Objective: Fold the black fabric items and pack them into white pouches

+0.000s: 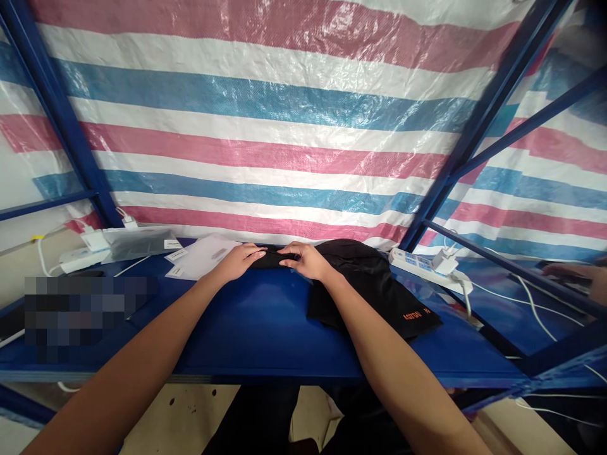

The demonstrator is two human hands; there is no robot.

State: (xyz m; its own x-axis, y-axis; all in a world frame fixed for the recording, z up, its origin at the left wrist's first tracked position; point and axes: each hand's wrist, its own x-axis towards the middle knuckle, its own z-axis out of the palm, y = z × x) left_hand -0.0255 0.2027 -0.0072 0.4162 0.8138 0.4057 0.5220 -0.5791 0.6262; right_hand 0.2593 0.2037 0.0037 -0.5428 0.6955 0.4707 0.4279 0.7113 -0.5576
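My left hand and my right hand are side by side at the back of the blue table. Between them runs a narrow folded piece of black cloth, with the fingers of each hand closed on one end. To the right lies a black garment with orange lettering near its lower edge. It spreads partly under my right forearm. Whether the cloth in my hands is part of this garment, I cannot tell. White plastic bags with printed labels lie just left of my left hand.
The blue table has blue metal posts at both sides. A power strip with chargers and white cables stands at right, another strip at left. A grey bag lies behind a blurred-out patch. Beyond the right frame, another person's hand shows.
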